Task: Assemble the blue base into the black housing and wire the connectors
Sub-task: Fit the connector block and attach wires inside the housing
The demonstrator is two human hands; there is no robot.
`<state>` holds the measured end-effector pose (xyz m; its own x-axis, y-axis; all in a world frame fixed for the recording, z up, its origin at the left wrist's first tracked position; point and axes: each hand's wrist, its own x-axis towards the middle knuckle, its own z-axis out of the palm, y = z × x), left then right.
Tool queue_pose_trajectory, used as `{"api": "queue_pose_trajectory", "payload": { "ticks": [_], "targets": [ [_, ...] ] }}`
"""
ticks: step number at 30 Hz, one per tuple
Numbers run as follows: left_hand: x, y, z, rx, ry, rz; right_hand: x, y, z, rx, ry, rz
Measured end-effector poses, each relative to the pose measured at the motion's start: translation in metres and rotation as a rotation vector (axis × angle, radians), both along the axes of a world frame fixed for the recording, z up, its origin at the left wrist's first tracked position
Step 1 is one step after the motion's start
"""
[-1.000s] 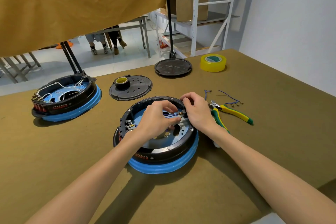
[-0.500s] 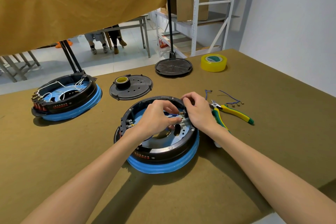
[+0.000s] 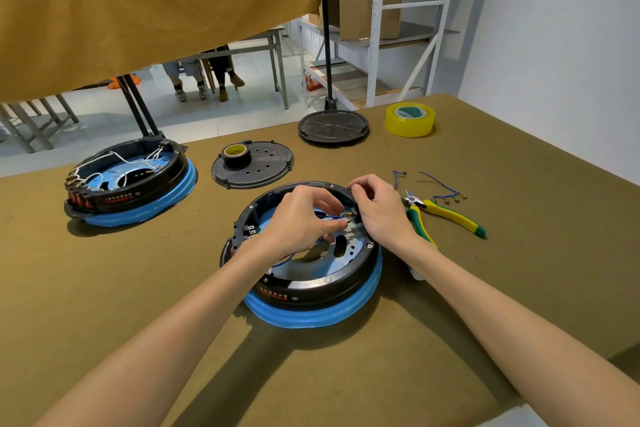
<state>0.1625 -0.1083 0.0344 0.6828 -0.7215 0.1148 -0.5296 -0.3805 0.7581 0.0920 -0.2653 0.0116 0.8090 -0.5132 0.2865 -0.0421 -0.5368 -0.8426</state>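
Observation:
A round black housing (image 3: 322,284) sits in front of me with its blue base (image 3: 311,315) showing as a ring beneath it. My left hand (image 3: 301,222) reaches into the housing and pinches a blue wire (image 3: 329,217) with a brass terminal at its tip. My right hand (image 3: 377,208) curls over the housing's far right rim, fingers pinching at the connector block there, right at the terminal. What the right fingertips hold is hidden.
A second housing with a blue base and white wires (image 3: 128,180) stands at the left. Two black covers (image 3: 252,166) (image 3: 333,128) lie behind, one carrying a tape roll (image 3: 235,153). Yellow tape (image 3: 410,119), yellow-green pliers (image 3: 446,215) and loose blue wires (image 3: 440,184) lie to the right.
Both hands stay at the far right rim of the housing. The left fingers shifted slightly with the blue wire toward the connector; nothing was let go.

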Motion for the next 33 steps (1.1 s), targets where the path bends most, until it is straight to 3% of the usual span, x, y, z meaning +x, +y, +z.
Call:
{"api": "queue_pose_trajectory", "payload": {
  "ticks": [33],
  "targets": [
    [-0.0051,-0.0074,0.0094,0.036,-0.008,0.003,0.0005,-0.0026,-0.0029,-0.019,0.026,-0.014]
  ]
}}
